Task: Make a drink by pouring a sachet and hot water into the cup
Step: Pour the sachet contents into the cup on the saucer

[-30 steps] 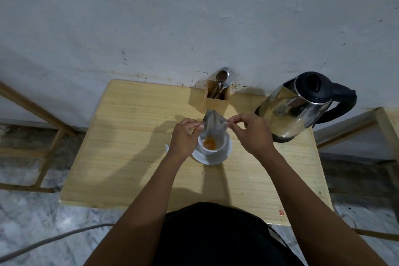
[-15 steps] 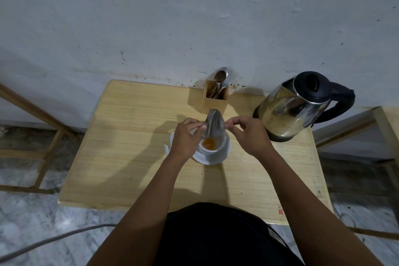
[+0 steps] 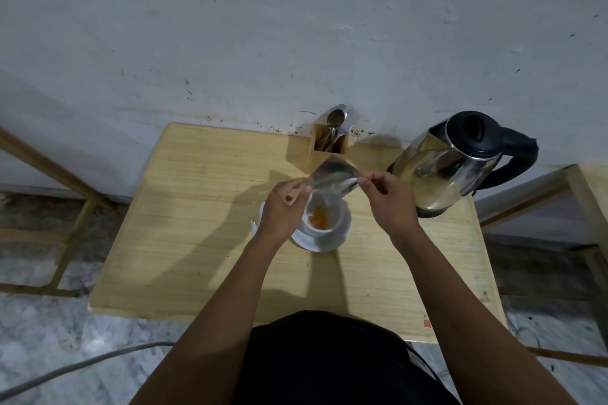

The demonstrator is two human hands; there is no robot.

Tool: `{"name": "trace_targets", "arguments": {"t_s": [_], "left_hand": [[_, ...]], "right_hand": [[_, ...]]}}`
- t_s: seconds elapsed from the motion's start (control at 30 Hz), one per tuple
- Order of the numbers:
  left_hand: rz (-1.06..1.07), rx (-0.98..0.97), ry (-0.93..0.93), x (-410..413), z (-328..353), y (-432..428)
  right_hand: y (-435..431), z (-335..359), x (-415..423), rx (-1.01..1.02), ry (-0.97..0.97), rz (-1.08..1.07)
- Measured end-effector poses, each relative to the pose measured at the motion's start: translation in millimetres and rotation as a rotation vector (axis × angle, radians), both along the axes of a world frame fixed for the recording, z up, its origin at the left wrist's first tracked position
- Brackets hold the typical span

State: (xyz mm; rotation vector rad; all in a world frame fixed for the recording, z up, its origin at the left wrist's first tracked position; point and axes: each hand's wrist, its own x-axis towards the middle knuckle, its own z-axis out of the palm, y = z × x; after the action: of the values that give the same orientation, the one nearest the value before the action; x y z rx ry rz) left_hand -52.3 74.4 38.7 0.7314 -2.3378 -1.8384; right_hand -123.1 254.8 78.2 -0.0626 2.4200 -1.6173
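A white cup (image 3: 324,227) stands on a white saucer (image 3: 332,240) in the middle of the wooden table (image 3: 197,223). Orange powder (image 3: 319,217) lies at the bottom of the cup. A silver sachet (image 3: 334,179) is held just above the cup, tilted with its lower end over the rim. My left hand (image 3: 283,207) pinches the sachet's left edge and my right hand (image 3: 391,200) pinches its right edge. A steel kettle (image 3: 450,168) with a black lid and handle stands to the right of the cup.
A wooden holder (image 3: 329,149) with spoons stands behind the cup against the white wall. A wooden frame (image 3: 49,174) stands at the left, another wooden table's edge (image 3: 589,187) at the right. A grey cable (image 3: 82,365) lies on the marble floor.
Both hands have spread the sachet wider and turned it flatter over the cup. Cup, saucer and kettle have stayed in place.
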Motion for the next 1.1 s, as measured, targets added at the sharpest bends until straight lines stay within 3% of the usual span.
{"name": "trace_targets", "arguments": {"t_s": [0.13,0.23,0.33,0.47,0.6,0.73,0.83,0.93,1.0,1.1], "left_hand": [[0.058,0.232,-0.153,2.5,13.9,-2.9],[-0.003,0.333,-0.155,5.0,24.3,-6.4],[-0.035,0.326,-0.115,3.6,31.0,-7.2],[0.144,0.381,-0.055,0.3,31.8,-13.1],[0.303,0.507,-0.026,-0.1,26.9,-25.1],[0.235,0.505,-0.078,3.8,23.9,-24.8],[0.255,0.452,-0.061,4.0,18.7,-30.1],[0.379,0.259,-0.062,4.1,5.7,-51.5],[0.406,0.085,-0.095,7.1,-8.6,-69.5],[0.281,-0.108,-0.215,11.3,-31.6,-91.2]], "right_hand": [[-3.9,5.7,7.3,-0.366,-0.427,-0.184],[-12.3,2.1,17.2,-0.471,-0.623,-0.226],[-25.5,-1.7,31.5,-0.477,-0.658,-0.240],[-35.7,-5.3,46.9,-0.329,-0.596,-0.108],[-44.0,-3.5,44.9,-0.359,-0.591,-0.098],[-54.0,-6.0,44.7,-0.416,-0.660,-0.070],[-58.5,-9.4,41.8,-0.310,-0.574,-0.043],[-51.2,-18.2,34.8,0.006,-0.142,-0.016],[-41.8,-29.3,26.8,0.289,0.084,0.125],[-34.4,-42.7,18.8,0.522,0.067,0.383]]}}
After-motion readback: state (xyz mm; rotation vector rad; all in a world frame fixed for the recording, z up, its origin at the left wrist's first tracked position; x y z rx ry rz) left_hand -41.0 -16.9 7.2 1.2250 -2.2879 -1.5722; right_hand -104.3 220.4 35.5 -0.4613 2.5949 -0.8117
